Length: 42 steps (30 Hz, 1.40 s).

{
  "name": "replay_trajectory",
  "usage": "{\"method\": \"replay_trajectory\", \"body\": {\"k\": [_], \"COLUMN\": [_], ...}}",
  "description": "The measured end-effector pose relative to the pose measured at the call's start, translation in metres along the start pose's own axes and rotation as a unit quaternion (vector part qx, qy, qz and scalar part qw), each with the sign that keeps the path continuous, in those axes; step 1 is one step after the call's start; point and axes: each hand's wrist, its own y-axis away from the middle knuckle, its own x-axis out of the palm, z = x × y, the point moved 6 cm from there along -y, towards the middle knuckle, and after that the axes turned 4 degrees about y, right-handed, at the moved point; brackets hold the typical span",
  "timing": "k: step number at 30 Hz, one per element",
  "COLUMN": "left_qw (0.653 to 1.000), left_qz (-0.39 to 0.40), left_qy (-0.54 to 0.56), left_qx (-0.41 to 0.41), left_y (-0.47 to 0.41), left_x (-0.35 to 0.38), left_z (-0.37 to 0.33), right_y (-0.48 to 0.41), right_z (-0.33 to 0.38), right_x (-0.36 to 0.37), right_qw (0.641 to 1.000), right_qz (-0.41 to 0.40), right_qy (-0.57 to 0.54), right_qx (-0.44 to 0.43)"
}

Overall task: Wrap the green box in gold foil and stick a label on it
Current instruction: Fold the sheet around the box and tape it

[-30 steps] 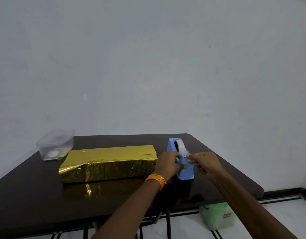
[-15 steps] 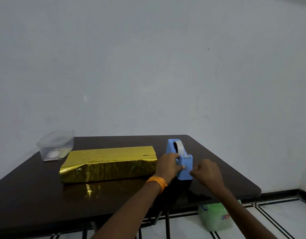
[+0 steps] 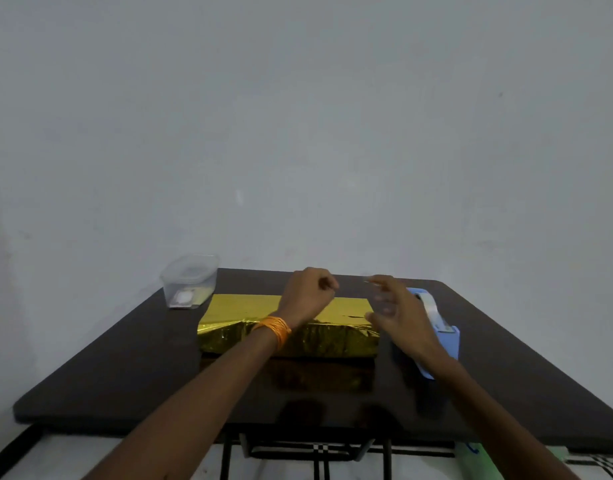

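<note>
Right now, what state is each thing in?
gold-wrapped box: flat on table, foil-covered, no label showing
tape dispenser: upright, tape loaded
clear tub: upright, small white item inside
left hand: over box, fingers curled, grip unclear
right hand: pinching faint clear strip, other fingers spread

Crinkled, shiny gold foil [image 3: 236,308] on a glossy dark table [image 3: 125,375] (mirror-like); the tub [image 3: 189,280] is clear plastic.

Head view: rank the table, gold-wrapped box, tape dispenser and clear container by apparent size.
1. table
2. gold-wrapped box
3. tape dispenser and clear container: these look alike and the dispenser is partly hidden, so they are unranked.
</note>
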Motion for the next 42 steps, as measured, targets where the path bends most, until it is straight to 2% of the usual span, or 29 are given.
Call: {"method": "replay_trajectory", "body": {"k": [3, 7, 10, 15, 26, 32, 36, 39, 42], "left_qw": [0.999, 0.999, 0.998, 0.998, 0.998, 0.997, 0.997, 0.997, 0.997], "left_qz": [-0.006, 0.019, 0.044, 0.041, 0.038, 0.038, 0.039, 0.039, 0.039], "left_qy": [-0.008, -0.012, -0.025, -0.032, -0.017, -0.021, -0.017, -0.023, -0.023], "left_qx": [-0.033, -0.034, -0.038, -0.043, -0.056, -0.057, -0.057, -0.058, -0.059], "left_y": [0.001, 0.001, -0.001, 0.004, 0.006, 0.006, 0.006, 0.005, 0.004], "left_x": [-0.022, -0.021, -0.013, -0.006, -0.005, -0.006, -0.004, -0.004, -0.003], "left_z": [0.034, 0.06, 0.074, 0.085, 0.089, 0.088, 0.089, 0.09, 0.091], "right_y": [-0.013, -0.017, -0.014, -0.006, -0.032, -0.058, -0.06, -0.068, -0.076], "right_z": [0.003, -0.006, -0.01, -0.017, 0.0, 0.012, 0.012, 0.013, 0.011], "right_x": [0.046, 0.069, 0.067, 0.057, 0.036, 0.04, 0.054, 0.059, 0.07], "right_qw": [0.988, 0.976, 0.98, 0.983, 0.997, 0.991, 0.953, 0.949, 0.932], "right_qz": [0.133, 0.166, 0.139, 0.045, -0.044, 0.105, 0.292, 0.308, 0.358], "right_qy": [0.067, 0.122, 0.109, 0.139, -0.065, -0.084, -0.078, -0.057, -0.026], "right_qx": [-0.044, -0.074, -0.087, -0.112, -0.01, -0.005, 0.026, 0.036, 0.059]}}
